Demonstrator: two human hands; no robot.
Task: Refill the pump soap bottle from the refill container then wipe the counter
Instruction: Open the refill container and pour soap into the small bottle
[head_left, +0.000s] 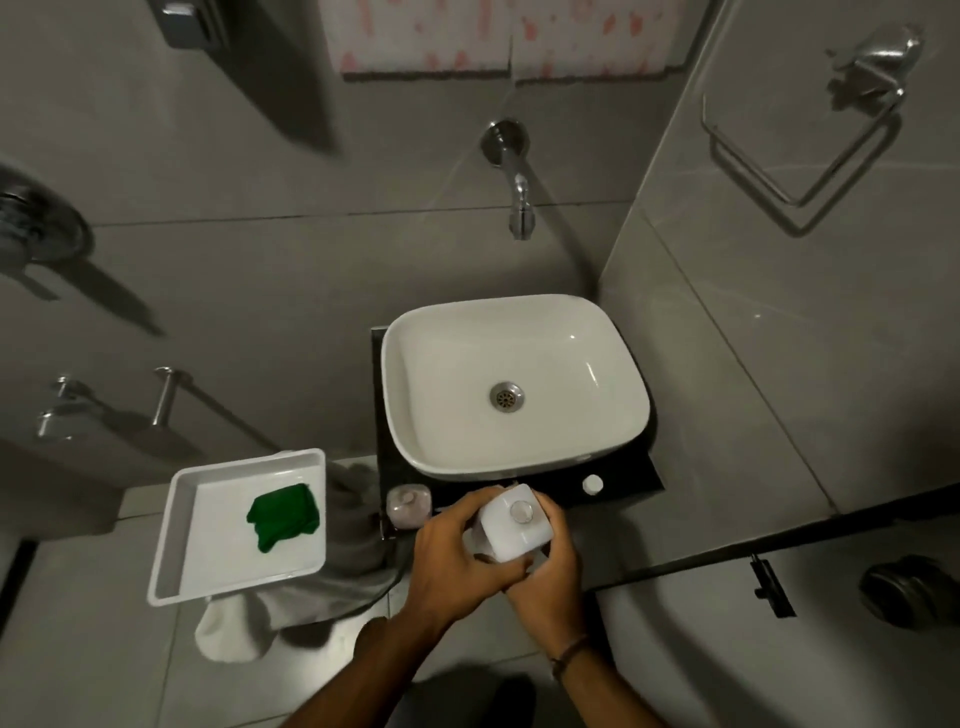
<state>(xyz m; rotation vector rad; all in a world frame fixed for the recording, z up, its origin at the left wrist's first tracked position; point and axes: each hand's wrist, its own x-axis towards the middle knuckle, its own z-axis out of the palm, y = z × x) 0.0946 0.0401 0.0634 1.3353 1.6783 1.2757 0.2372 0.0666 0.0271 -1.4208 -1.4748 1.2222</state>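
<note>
Both my hands hold a white square refill container (511, 525) upright in front of the counter, its round mouth facing up. My left hand (457, 551) grips its left side and my right hand (550, 571) wraps its right side and bottom. A small translucent soap bottle (409, 503) with no pump on it stands on the dark counter (631, 478) just left of the container. A white round cap (592, 484) lies on the counter to the right. A green cloth (283, 514) lies crumpled in a white tray (176, 525) further left.
A white basin (415, 364) sits on the counter under a wall tap (519, 200). A grey towel (353, 525) hangs between tray and counter. A towel ring (800, 150) is on the right wall, and a rail (166, 395) on the left wall.
</note>
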